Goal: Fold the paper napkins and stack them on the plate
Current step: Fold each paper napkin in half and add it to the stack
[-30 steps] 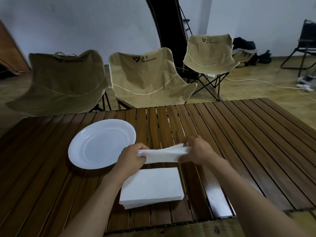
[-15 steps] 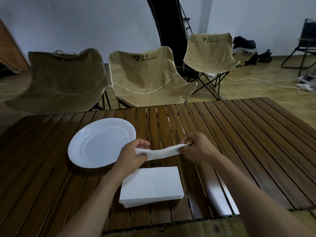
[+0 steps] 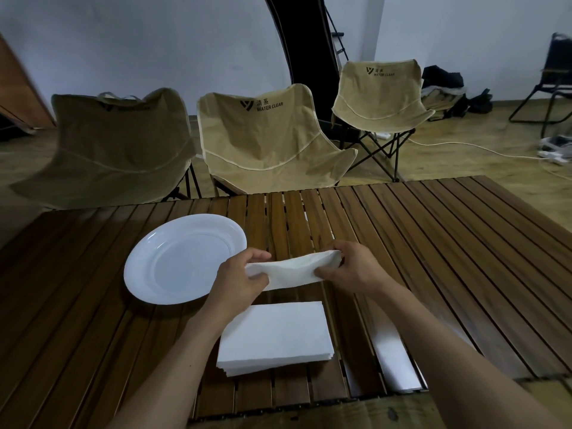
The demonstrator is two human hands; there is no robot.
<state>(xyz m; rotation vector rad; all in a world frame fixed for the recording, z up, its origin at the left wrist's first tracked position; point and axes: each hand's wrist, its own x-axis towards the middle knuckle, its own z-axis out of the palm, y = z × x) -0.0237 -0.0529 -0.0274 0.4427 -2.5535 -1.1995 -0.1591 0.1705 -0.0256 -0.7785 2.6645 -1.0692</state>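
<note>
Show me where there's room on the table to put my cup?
The right side of the table is bare, past the right hand. Also the back strip between the plate and the chairs. The middle is crowded: both hands, napkin, and napkin pile.

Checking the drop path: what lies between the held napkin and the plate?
In the head view, only the left hand, gripping the napkin, lies between it and the plate. The plate holds nothing yet.
</note>
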